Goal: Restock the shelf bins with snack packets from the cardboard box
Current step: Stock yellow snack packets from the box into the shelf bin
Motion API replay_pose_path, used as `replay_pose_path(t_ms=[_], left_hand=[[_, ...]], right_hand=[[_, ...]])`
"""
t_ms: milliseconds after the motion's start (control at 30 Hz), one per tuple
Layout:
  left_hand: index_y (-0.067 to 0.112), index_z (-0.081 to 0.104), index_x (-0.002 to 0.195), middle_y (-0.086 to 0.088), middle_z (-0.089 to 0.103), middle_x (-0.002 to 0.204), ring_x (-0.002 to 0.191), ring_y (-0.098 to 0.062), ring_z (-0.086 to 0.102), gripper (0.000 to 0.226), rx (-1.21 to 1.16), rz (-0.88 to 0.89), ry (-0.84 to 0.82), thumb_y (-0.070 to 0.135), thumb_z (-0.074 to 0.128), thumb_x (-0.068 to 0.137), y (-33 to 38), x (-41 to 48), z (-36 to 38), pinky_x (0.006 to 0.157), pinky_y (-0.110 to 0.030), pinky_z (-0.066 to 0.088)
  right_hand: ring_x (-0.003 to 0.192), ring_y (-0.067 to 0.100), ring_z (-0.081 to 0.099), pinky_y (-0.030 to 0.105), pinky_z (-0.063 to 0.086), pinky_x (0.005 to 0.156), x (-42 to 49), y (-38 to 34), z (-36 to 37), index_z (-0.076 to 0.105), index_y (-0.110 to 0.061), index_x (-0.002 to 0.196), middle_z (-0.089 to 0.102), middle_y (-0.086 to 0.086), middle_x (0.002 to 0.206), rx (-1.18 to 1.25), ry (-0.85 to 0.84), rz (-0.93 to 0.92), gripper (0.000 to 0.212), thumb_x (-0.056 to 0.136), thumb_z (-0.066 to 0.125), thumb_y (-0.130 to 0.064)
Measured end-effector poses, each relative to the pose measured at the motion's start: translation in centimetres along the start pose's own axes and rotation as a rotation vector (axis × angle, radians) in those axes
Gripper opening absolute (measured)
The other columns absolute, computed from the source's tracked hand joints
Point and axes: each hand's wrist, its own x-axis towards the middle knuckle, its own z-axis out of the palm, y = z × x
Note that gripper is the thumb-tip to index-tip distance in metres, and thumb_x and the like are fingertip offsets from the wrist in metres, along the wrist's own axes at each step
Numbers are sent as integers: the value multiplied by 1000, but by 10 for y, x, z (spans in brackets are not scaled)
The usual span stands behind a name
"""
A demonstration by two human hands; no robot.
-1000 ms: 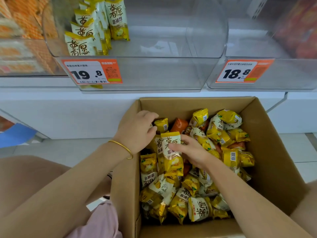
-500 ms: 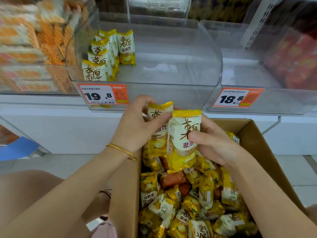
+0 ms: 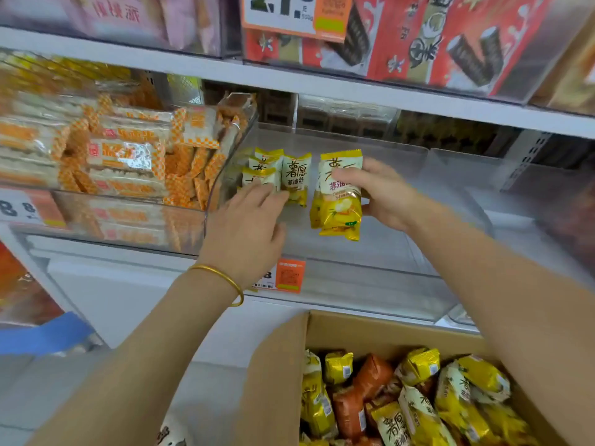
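Orange-checked wafer packs [image 3: 128, 156] fill the clear bin way off to the left of my fingers. Next along is my left hand [image 3: 248, 226], gold bangle [image 3: 222, 278] on the wrist. Its fingers [image 3: 269, 194] are stretched out loose and gripping nothing, with the tips touching the bottom of the standing packets [image 3: 294, 178]. That's a short row of yellow-and-white ones, upright at the left end of the middle bin [image 3: 370, 278].

Just right of those fingers, my right hand [image 3: 383, 194] is over the same bin with thumb and fingers curled round the held packets [image 3: 338, 201]. It's a small upright stack, looks like two but I can't swear to it. They're beside the row, not touching it.

Under the left wrist there's an orange price tag [image 3: 288, 275] on the bin front. Below both hands the cardboard box [image 3: 280, 365] sits open, with loose packets [image 3: 418, 407] inside, mostly yellow, a few orange.
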Motion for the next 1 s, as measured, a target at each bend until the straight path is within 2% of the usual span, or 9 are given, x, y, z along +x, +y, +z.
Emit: replay_pose_path(t_ms=[100,200,333,500,600,733,833,900,1000], left_hand=[[6,68,110,-17,61,124,123,-36,51,55,108,49,5,34,31,79,-8,0,7,96,-53,43],[7,72,102,-17,63,121,120,-35,55,49,164,70,64,31,34,81,-11,-1,14,97,-53,42],[10,70,110,-17,63,122,122,-33,54,50,156,60,71,30,32,83,-10,-3,18,99,-51,41],[11,68,114,-16,62,123,122,-33,54,52,166,39,66,31,32,83,-9,-2,16,101,-51,40],[11,68,113,-16,63,122,121,-33,55,52,166,35,73,32,32,82,-9,-3,15,99,-51,41],[12,70,110,-13,65,120,120,-31,56,50,168,35,99,32,33,81,-7,-4,15,97,-49,43],[12,71,106,-12,65,119,120,-30,55,50,166,25,129,32,33,81,-7,-4,16,97,-47,43],[12,71,107,-13,64,120,121,-31,54,50,153,26,125,33,33,80,-8,-3,16,98,-48,43],[12,70,108,-12,65,118,121,-31,54,50,153,30,118,33,34,80,-8,-2,17,96,-47,44]], right_hand=[[77,7,69,26,53,63,29,16,18,65,-23,99,72,-5,91,-94,-13,56,15,85,69,-18],[85,13,69,24,55,69,51,20,34,63,-18,107,70,1,100,-67,-66,13,25,84,69,-9],[98,24,67,37,55,87,63,33,45,65,-21,96,68,11,112,-73,-42,-26,26,80,71,-1],[101,21,67,32,55,85,61,37,38,64,-11,114,69,7,112,-122,-1,-19,37,79,74,-6],[102,21,66,31,56,86,57,40,39,62,-11,111,68,9,113,-97,7,3,35,80,72,-1],[91,16,67,20,57,71,51,37,41,62,-13,107,68,9,112,-147,37,28,33,79,74,-1],[74,8,63,12,51,54,47,31,41,63,-13,99,66,3,94,-182,129,0,28,77,77,-3],[75,11,65,18,55,60,47,28,48,60,-11,103,67,4,93,-140,152,11,31,78,75,-1],[96,25,66,41,57,83,56,33,66,47,-13,105,64,12,108,-174,273,34,49,72,82,-7]])
